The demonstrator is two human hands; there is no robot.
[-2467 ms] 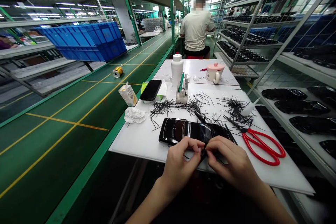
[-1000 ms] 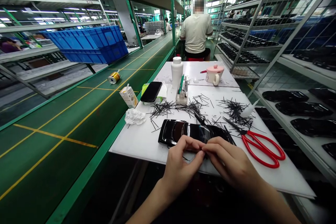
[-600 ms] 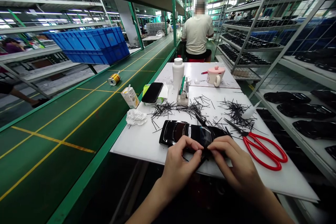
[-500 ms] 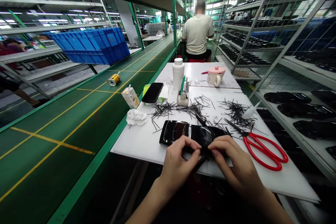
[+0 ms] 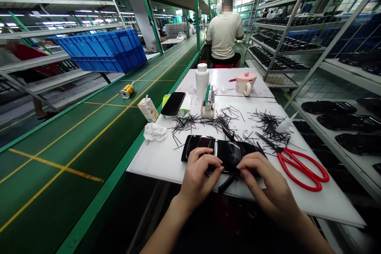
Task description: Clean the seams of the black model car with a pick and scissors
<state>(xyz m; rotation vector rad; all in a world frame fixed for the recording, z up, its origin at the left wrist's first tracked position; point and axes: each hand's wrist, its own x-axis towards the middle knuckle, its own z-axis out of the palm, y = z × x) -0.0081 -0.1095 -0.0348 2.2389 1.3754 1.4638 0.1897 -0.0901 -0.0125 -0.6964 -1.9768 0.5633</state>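
Observation:
A glossy black model car body (image 5: 235,151) lies on the white table (image 5: 166,162) right in front of me. My left hand (image 5: 196,170) is over its near side, thumb and forefinger pinched together; whatever they hold is too small to make out. Over the car's right part, my right hand (image 5: 268,180) is also pinched, its fingertips at the near edge, hiding anything between them. A gap separates the two sets of fingertips. Thin black strips (image 5: 186,125) lie scattered beyond the car. Red-handled scissors (image 5: 280,150) rest to the right of my right hand.
Behind the strips stand a white bottle (image 5: 202,81), a phone (image 5: 173,104) and a lidded cup (image 5: 245,83). Crumpled tissue (image 5: 155,131) and a drink carton (image 5: 148,109) are at left, beside the green conveyor (image 5: 113,127). Racks of black car bodies (image 5: 355,143) line the right. A person (image 5: 224,33) sits ahead.
My left fingertips have shifted slightly left and up, away from the right ones, showing more of the car. The right hand stays almost in place. At far left, a person behind the shelves shows more.

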